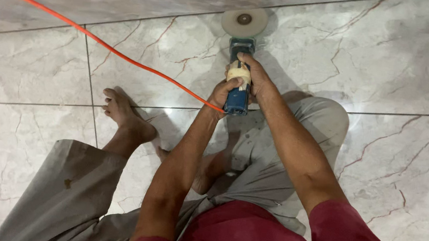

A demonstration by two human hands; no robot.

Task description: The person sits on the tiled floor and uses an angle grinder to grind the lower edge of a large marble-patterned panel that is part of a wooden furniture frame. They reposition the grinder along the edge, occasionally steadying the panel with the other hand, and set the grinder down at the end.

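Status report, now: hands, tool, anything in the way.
Left hand and right hand both clamped on blue polisher. Round pad flat on marble floor. Orange cord trails left, clear of pad.

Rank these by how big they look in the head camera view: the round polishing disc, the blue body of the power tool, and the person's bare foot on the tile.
1. Bare foot
2. Blue tool body, partly covered by both hands
3. Polishing disc, farthest from the camera, so it may look smaller than it is
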